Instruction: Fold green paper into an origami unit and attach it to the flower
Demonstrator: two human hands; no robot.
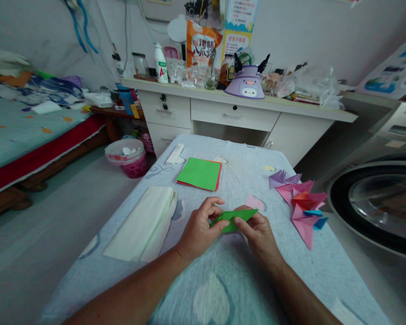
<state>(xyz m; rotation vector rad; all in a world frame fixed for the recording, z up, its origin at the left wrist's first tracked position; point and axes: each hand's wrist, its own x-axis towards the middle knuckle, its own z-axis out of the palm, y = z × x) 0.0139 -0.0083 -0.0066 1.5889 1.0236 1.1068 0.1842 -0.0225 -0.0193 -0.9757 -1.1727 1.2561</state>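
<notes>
A folded piece of green paper is held just above the cloth-covered table, between both hands. My left hand pinches its left end, thumb in front and fingers partly curled behind. On its right side, my right hand grips the paper with the thumb pressed on the near face; the other fingers are mostly hidden behind it. Beyond the hands lies a stack of square paper, green on top with red showing at the edges. Several folded paper pieces in purple, pink, red and blue rest at the right.
On the table's left lie a flat, pale folded bag or sheet and a small white box. A cluttered white desk stands behind the table. A washing machine is at right, a pink bin at left.
</notes>
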